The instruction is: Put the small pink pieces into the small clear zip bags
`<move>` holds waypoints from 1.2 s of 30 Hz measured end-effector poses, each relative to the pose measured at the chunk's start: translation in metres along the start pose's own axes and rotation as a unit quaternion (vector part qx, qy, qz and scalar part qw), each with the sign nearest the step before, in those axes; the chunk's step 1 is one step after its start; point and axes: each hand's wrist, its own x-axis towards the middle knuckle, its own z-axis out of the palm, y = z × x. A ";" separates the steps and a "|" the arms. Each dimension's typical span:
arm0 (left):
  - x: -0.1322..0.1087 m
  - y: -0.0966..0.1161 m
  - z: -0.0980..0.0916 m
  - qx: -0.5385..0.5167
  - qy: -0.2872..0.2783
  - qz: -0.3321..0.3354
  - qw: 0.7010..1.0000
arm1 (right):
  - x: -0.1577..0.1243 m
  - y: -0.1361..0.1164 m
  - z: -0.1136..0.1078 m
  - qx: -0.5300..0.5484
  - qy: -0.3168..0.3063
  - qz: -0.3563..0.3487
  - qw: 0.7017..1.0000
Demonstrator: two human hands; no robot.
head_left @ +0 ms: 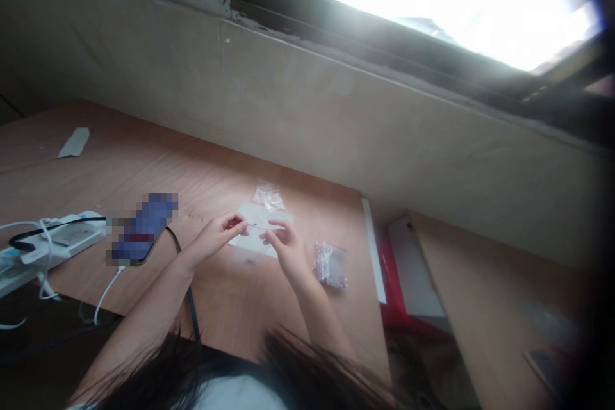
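Note:
My left hand (229, 227) is closed in a pinch on one end of a thin, pinkish-white strand (258, 227). The strand runs across to my right hand (287, 243), whose thumb and fingertips are bent together at its other end. What kind of strand it is cannot be made out. Both hands hover over a white sheet of paper (252, 246) on the wooden table. Just beyond the paper's far edge lies a clear plastic bag (268, 195) of small pale pieces. Right of my right forearm rests another clear bag (330, 265) with reddish edges.
At the left, a phone (147, 227) with a white charging cable lies near a white power strip (72, 237). A black cable (192, 307) passes under my left forearm. A paper scrap (74, 142) lies far left. Beyond the table's right edge stands another wooden table (480, 282).

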 end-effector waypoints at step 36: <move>0.010 -0.002 0.022 0.079 -0.072 0.004 0.994 | 0.000 0.017 0.004 0.016 0.010 0.051 0.999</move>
